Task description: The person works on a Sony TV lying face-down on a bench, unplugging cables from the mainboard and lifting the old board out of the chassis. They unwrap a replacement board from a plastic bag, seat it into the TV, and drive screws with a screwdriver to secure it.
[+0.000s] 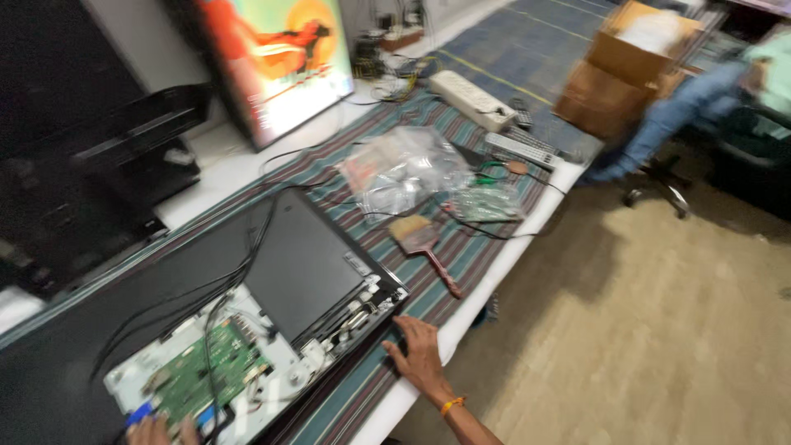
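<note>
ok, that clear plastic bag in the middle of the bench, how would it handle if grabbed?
The clear plastic bag looks crumpled and thin, so probably floppy and light. Its glossy film may slip on the striped cloth when pushed. Whatever is inside is too blurred to tell, so its weight could shift when lifted.

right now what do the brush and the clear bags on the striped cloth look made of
Brush: likely wood, reddish-brown turned handle, pale bristle head. Clear bags: thin plastic film, glossy and crinkled, cloth stripes showing through. Blur leaves the brush finish uncertain.
</note>
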A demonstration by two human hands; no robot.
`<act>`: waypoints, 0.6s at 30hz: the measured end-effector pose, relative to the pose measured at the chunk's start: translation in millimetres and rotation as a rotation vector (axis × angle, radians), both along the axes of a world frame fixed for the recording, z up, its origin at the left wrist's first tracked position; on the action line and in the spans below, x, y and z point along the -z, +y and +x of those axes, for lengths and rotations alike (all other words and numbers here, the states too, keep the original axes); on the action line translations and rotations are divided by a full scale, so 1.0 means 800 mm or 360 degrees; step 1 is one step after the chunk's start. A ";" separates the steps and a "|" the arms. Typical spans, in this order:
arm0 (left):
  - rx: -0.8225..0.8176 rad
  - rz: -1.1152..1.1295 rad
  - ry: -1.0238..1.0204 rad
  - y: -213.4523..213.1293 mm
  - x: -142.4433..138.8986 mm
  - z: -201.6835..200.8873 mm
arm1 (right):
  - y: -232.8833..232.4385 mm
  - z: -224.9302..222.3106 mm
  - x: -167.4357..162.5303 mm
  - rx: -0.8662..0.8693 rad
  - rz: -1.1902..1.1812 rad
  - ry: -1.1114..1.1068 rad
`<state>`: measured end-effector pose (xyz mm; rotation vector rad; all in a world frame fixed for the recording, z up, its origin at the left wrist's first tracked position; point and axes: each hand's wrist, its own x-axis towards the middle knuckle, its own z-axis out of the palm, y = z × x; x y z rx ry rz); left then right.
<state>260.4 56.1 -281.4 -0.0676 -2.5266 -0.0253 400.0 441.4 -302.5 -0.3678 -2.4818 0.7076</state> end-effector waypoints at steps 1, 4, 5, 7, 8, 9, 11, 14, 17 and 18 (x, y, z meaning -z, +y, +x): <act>0.0019 0.0017 0.0010 -0.002 -0.005 0.005 | -0.002 0.000 -0.001 0.0000 0.0005 0.0011; 0.0088 0.0117 -0.0003 -0.006 -0.013 0.023 | -0.006 0.000 -0.005 0.0003 0.0045 0.0025; 0.0109 0.0152 -0.0012 -0.006 -0.019 0.029 | -0.007 0.000 -0.007 0.0005 0.0059 0.0025; 0.0126 0.0196 -0.0033 -0.002 -0.031 0.038 | -0.010 0.000 -0.009 -0.0001 0.0094 0.0018; 0.0118 0.0200 -0.0043 -0.002 -0.036 0.041 | -0.011 0.000 -0.010 -0.0012 0.0111 0.0017; 0.0115 0.0201 -0.0054 -0.003 -0.042 0.043 | -0.013 -0.001 -0.011 -0.0018 0.0124 0.0015; 0.0138 0.0233 -0.0089 -0.006 -0.049 0.048 | -0.016 -0.001 -0.013 -0.0028 0.0147 0.0029; 0.0217 0.0340 -0.0139 -0.009 -0.049 0.053 | -0.018 0.000 -0.017 -0.0018 0.0131 0.0011; 0.0113 0.0346 -0.0130 -0.010 -0.043 0.054 | -0.020 0.002 -0.020 -0.0029 0.0139 0.0010; 0.0046 0.0320 -0.0120 -0.011 -0.041 0.053 | -0.020 0.003 -0.020 -0.0036 0.0145 0.0015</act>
